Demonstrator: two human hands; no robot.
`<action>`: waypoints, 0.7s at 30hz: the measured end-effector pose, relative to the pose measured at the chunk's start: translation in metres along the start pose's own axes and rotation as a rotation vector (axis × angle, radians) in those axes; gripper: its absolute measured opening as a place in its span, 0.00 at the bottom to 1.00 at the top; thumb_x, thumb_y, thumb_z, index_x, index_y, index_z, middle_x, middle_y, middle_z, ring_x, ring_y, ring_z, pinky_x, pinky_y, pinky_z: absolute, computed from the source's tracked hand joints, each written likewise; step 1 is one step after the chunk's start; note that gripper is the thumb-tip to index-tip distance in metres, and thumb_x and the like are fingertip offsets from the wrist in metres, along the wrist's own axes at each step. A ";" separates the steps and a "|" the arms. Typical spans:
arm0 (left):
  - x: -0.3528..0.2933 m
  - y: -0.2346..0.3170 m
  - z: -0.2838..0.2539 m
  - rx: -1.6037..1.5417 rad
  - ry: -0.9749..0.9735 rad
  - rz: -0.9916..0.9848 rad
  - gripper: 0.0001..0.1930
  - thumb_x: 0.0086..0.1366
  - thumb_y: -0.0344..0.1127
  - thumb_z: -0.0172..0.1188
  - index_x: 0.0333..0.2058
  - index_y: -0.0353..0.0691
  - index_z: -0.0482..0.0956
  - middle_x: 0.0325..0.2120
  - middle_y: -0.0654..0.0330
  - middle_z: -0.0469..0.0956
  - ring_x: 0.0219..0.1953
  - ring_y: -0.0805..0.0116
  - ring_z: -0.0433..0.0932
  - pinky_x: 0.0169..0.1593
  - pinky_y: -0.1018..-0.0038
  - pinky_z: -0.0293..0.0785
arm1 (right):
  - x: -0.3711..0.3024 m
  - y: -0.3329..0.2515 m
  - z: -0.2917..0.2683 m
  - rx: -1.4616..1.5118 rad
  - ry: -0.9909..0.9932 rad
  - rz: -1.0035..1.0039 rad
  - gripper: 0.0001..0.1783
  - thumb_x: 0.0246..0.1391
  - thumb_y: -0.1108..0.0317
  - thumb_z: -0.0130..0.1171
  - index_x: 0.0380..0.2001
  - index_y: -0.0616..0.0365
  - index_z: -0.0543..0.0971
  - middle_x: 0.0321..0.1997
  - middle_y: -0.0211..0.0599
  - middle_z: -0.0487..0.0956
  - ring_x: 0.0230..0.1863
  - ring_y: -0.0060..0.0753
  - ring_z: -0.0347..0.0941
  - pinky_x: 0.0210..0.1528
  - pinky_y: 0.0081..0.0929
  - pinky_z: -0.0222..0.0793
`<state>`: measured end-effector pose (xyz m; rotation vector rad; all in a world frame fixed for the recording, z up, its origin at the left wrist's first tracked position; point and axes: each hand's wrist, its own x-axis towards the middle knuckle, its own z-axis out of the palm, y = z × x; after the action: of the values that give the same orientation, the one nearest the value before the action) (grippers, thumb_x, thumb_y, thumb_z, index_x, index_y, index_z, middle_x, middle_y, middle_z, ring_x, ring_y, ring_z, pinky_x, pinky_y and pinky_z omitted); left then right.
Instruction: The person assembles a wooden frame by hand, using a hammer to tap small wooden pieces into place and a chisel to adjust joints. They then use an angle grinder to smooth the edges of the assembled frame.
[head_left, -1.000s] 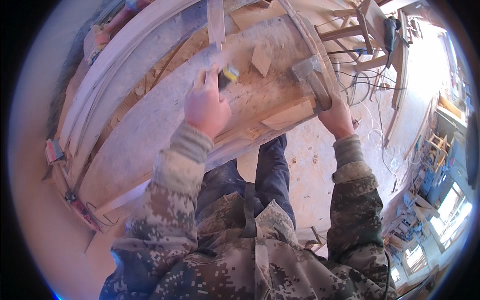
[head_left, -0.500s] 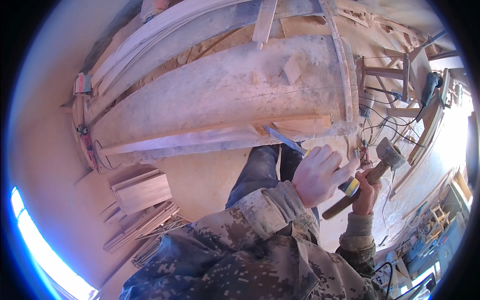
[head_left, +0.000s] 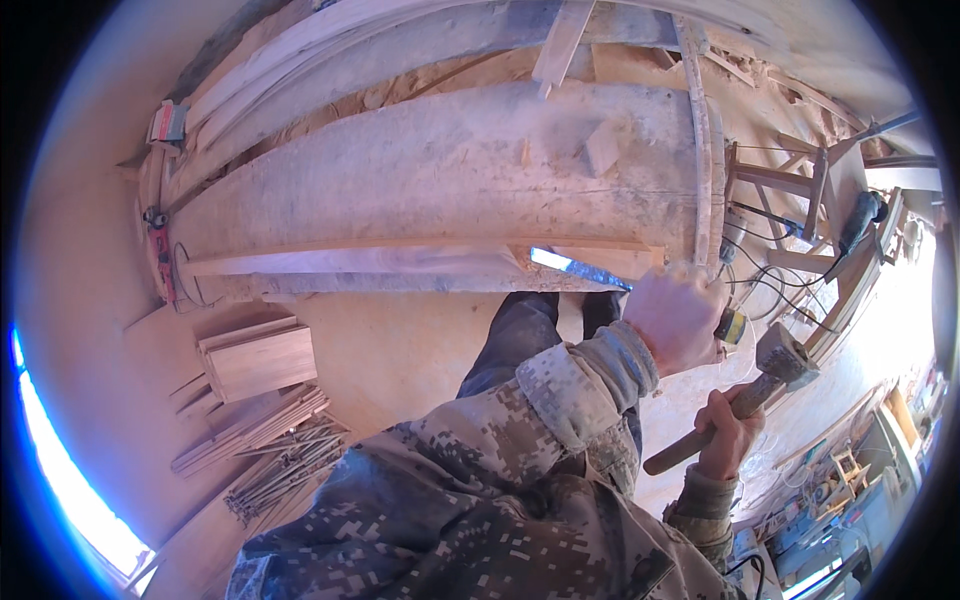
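Note:
My left hand (head_left: 677, 315) is wrapped around the handle of a chisel, whose yellow-banded end (head_left: 733, 326) sticks out past the fist. The chisel's flat blade (head_left: 582, 269) slants to the left, and its tip is at a notch in a long wooden beam (head_left: 370, 260) on the near edge of the workbench. A hammer with a blocky metal head (head_left: 787, 357) and a wooden handle (head_left: 680, 453) is gripped in my right hand (head_left: 730, 432). Its head is below and right of the chisel's end, apart from it.
Small wood blocks (head_left: 603, 148) lie on the worn workbench (head_left: 400, 170). Right of it stand a wooden frame (head_left: 775, 180) and a corded power tool (head_left: 862, 220). A red tool (head_left: 161, 262) hangs at the bench's left end. Stacked boards (head_left: 262, 365) and strips (head_left: 250, 430) lie on the floor at left.
My left hand has moved right and up, with the chisel held flatter and its blade now catching the light. My right hand and the hammer have dropped lower, away from the chisel's end.

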<state>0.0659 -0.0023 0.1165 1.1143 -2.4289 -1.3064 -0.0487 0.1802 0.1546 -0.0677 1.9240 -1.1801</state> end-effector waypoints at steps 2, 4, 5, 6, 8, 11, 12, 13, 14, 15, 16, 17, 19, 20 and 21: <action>0.001 0.001 0.000 -0.005 0.038 -0.028 0.19 0.49 0.43 0.74 0.37 0.40 0.81 0.34 0.54 0.82 0.37 0.51 0.84 0.43 0.55 0.77 | 0.003 -0.006 0.000 0.019 0.000 -0.034 0.10 0.55 0.78 0.65 0.32 0.58 0.72 0.20 0.30 0.72 0.17 0.24 0.69 0.22 0.22 0.62; 0.005 -0.001 0.001 -0.016 0.118 -0.036 0.20 0.46 0.42 0.75 0.36 0.40 0.81 0.33 0.55 0.82 0.36 0.51 0.84 0.42 0.55 0.78 | 0.007 -0.012 -0.002 0.024 -0.009 -0.101 0.09 0.57 0.79 0.63 0.33 0.58 0.72 0.21 0.30 0.72 0.19 0.24 0.69 0.23 0.22 0.64; 0.008 -0.003 0.002 -0.006 0.228 -0.008 0.19 0.44 0.41 0.74 0.34 0.42 0.80 0.30 0.56 0.80 0.34 0.51 0.82 0.40 0.56 0.77 | 0.010 -0.015 -0.003 0.031 0.013 -0.155 0.09 0.58 0.80 0.63 0.34 0.58 0.72 0.21 0.31 0.72 0.19 0.24 0.69 0.24 0.22 0.64; 0.011 -0.003 0.003 0.001 0.334 0.014 0.18 0.42 0.40 0.74 0.32 0.43 0.80 0.28 0.57 0.78 0.32 0.51 0.81 0.37 0.56 0.76 | 0.013 -0.017 -0.003 0.019 0.020 -0.198 0.08 0.58 0.80 0.62 0.35 0.59 0.72 0.22 0.31 0.73 0.20 0.23 0.69 0.25 0.22 0.65; 0.014 -0.005 0.005 0.027 0.434 0.035 0.18 0.41 0.40 0.75 0.31 0.43 0.80 0.27 0.58 0.77 0.31 0.52 0.81 0.37 0.57 0.76 | 0.020 -0.020 -0.002 0.069 0.048 -0.306 0.08 0.61 0.83 0.59 0.35 0.59 0.72 0.23 0.32 0.74 0.21 0.23 0.69 0.26 0.22 0.66; 0.013 -0.007 0.007 0.058 0.424 0.025 0.22 0.41 0.44 0.77 0.33 0.43 0.80 0.29 0.57 0.78 0.34 0.53 0.82 0.40 0.58 0.77 | 0.034 -0.023 0.005 0.036 -0.114 -0.414 0.07 0.62 0.82 0.60 0.36 0.59 0.73 0.25 0.30 0.74 0.22 0.21 0.69 0.27 0.22 0.66; 0.012 -0.007 0.007 0.057 0.434 0.024 0.22 0.40 0.44 0.77 0.33 0.43 0.79 0.29 0.57 0.78 0.34 0.53 0.82 0.39 0.58 0.76 | 0.039 -0.028 0.004 -0.241 -0.160 -0.318 0.07 0.61 0.82 0.61 0.36 0.60 0.74 0.25 0.29 0.74 0.22 0.19 0.69 0.26 0.20 0.66; 0.011 -0.008 0.007 0.060 0.429 0.013 0.23 0.39 0.45 0.78 0.33 0.43 0.79 0.29 0.58 0.78 0.34 0.53 0.81 0.39 0.58 0.76 | 0.043 -0.031 0.006 -0.386 -0.146 -0.129 0.07 0.60 0.82 0.62 0.37 0.60 0.74 0.25 0.28 0.74 0.22 0.17 0.69 0.26 0.19 0.65; 0.010 -0.008 0.007 0.049 0.483 0.033 0.20 0.38 0.42 0.75 0.31 0.44 0.78 0.27 0.58 0.76 0.32 0.52 0.80 0.36 0.58 0.75 | 0.048 -0.037 0.005 -0.379 -0.172 -0.127 0.09 0.59 0.82 0.62 0.34 0.59 0.73 0.24 0.28 0.73 0.20 0.18 0.68 0.24 0.19 0.63; 0.010 -0.008 0.007 0.045 0.527 0.046 0.18 0.37 0.39 0.73 0.29 0.44 0.77 0.25 0.59 0.74 0.30 0.52 0.79 0.33 0.57 0.74 | 0.051 -0.042 0.006 -0.348 -0.242 -0.138 0.10 0.58 0.82 0.62 0.32 0.57 0.72 0.22 0.28 0.72 0.18 0.19 0.67 0.21 0.19 0.60; 0.012 -0.008 0.007 0.048 0.565 0.052 0.17 0.36 0.35 0.70 0.27 0.44 0.75 0.23 0.60 0.73 0.28 0.51 0.78 0.30 0.57 0.73 | 0.052 -0.047 0.004 -0.313 -0.207 -0.145 0.10 0.59 0.82 0.62 0.33 0.57 0.71 0.22 0.29 0.72 0.18 0.19 0.66 0.21 0.19 0.60; 0.013 -0.009 0.008 0.049 0.571 0.063 0.17 0.36 0.35 0.70 0.27 0.45 0.75 0.23 0.60 0.73 0.28 0.51 0.78 0.30 0.57 0.73 | 0.051 -0.051 0.004 -0.263 -0.205 -0.164 0.10 0.59 0.82 0.61 0.34 0.57 0.71 0.22 0.29 0.72 0.18 0.19 0.66 0.22 0.19 0.60; 0.016 -0.009 0.008 0.048 0.565 0.052 0.16 0.36 0.35 0.70 0.26 0.45 0.75 0.23 0.60 0.74 0.28 0.51 0.78 0.31 0.57 0.73 | 0.048 -0.054 0.005 -0.097 -0.135 -0.224 0.09 0.60 0.82 0.60 0.35 0.58 0.71 0.22 0.29 0.71 0.18 0.20 0.66 0.22 0.19 0.61; 0.018 -0.010 0.009 0.053 0.552 0.047 0.16 0.36 0.35 0.71 0.26 0.45 0.75 0.24 0.60 0.74 0.28 0.51 0.78 0.31 0.57 0.73 | 0.046 -0.052 0.008 0.022 -0.068 -0.267 0.09 0.60 0.83 0.59 0.36 0.58 0.71 0.22 0.29 0.71 0.18 0.20 0.66 0.22 0.20 0.61; 0.019 -0.010 0.009 0.057 0.544 0.035 0.16 0.36 0.35 0.71 0.27 0.45 0.75 0.24 0.60 0.74 0.29 0.51 0.79 0.31 0.57 0.73 | 0.045 -0.050 0.010 0.155 -0.008 -0.325 0.09 0.60 0.83 0.58 0.37 0.58 0.71 0.22 0.29 0.71 0.18 0.20 0.66 0.22 0.20 0.61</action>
<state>0.0539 -0.0125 0.0995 1.2370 -2.0735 -0.7895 -0.0885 0.1252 0.1616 -0.3112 1.8531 -1.5372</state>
